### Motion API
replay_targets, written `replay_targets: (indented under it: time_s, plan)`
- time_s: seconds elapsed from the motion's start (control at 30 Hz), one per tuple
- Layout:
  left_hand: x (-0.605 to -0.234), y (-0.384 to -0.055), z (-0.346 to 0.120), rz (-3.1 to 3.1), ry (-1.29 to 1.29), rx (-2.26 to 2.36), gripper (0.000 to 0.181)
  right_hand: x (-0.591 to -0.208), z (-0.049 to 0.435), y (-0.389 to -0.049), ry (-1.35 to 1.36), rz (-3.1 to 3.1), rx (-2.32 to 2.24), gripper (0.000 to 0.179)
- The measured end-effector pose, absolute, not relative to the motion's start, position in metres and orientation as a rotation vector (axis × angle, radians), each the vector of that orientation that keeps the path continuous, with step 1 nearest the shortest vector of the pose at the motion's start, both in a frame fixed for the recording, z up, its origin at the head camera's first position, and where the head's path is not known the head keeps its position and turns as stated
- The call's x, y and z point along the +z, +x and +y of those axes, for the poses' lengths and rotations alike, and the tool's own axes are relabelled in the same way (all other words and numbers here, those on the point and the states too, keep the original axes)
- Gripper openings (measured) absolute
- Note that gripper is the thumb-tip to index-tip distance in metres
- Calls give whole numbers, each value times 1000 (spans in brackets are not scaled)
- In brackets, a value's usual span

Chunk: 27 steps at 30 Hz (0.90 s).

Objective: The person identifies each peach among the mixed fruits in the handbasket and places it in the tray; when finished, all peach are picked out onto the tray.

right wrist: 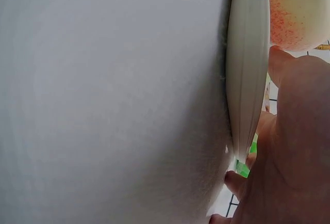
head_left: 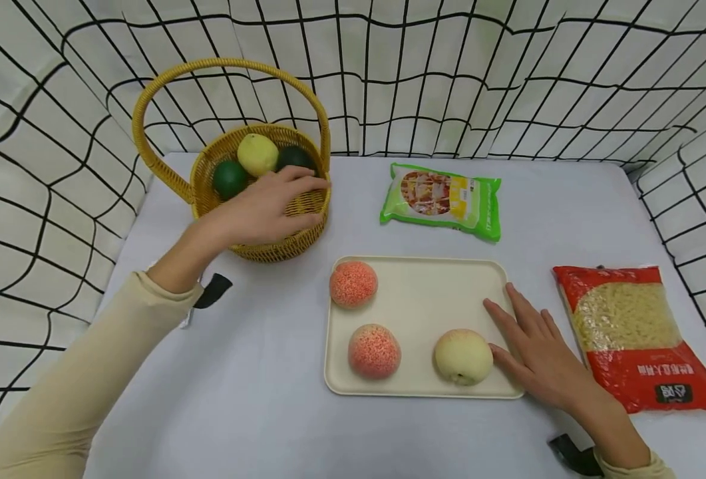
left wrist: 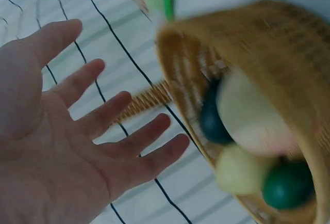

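My left hand [head_left: 275, 206] hovers over the yellow wicker basket [head_left: 281, 251], fingers spread. In the left wrist view, the left hand [left wrist: 87, 126] shows a bare palm beside the basket. The basket holds a green fruit [head_left: 230, 179], a yellow-green fruit [head_left: 257, 154], a dark green fruit [head_left: 293, 158] and a pale peach [left wrist: 252, 115], which the left hand hides in the head view. My right hand [head_left: 544, 362] rests at the right edge of the cream tray [head_left: 424, 293], its thumb near a pale peach [head_left: 463, 357]. Two pink-speckled peaches [head_left: 353, 285] lie on the tray's left side.
A green food packet [head_left: 442, 199] lies behind the tray. To the right is a red bag of pasta [head_left: 634, 332]. Black-lined netting [head_left: 388, 80] encloses the white table on the back and sides. The basket's tall handle [head_left: 233, 63] arches up behind the left hand.
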State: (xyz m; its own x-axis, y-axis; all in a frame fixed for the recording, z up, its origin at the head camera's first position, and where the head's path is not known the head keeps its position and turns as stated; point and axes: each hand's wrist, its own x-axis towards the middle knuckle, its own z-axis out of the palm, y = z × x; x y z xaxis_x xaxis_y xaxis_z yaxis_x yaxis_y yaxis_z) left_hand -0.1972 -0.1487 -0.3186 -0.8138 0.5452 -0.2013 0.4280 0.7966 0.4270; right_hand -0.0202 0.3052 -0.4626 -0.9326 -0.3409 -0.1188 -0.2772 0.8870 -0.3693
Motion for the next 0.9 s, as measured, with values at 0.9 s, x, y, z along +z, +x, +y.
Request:
replay_targets:
  time_s: [0.9]
  plan:
    - [-355,-230,-193,2477,728,341,35,-464,305,-22,-460,2862,-521,77]
